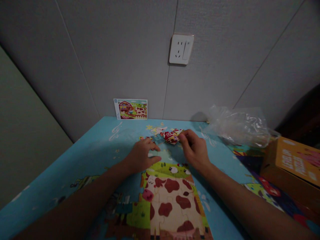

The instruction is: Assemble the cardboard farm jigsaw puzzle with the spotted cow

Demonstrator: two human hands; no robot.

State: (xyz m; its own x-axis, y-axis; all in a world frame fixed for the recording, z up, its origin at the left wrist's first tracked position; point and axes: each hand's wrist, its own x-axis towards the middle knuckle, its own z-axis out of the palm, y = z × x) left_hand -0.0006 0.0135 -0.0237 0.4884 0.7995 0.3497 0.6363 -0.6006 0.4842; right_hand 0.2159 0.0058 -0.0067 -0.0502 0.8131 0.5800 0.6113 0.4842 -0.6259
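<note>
My right hand [196, 148] pinches the edge of a puzzle piece [172, 136] printed with a red barn, near the far side of the table. To its left, my left hand [143, 154] lies low with thumb and fingers apart. Its fingertips are close to a few loose puzzle pieces [158, 138]; I cannot tell whether they touch. Between my forearms lies a partly joined puzzle [171, 200] showing a brown-and-white cow, sheep and green grass. My left forearm covers some of its left side, where darker pieces show.
A reference picture card [133, 109] leans on the wall at the back. A clear plastic bag [240, 126] lies at the back right, beside an orange puzzle box [295, 166]. A power socket [181, 49] is on the grey wall. The tablecloth [100, 150] is light blue.
</note>
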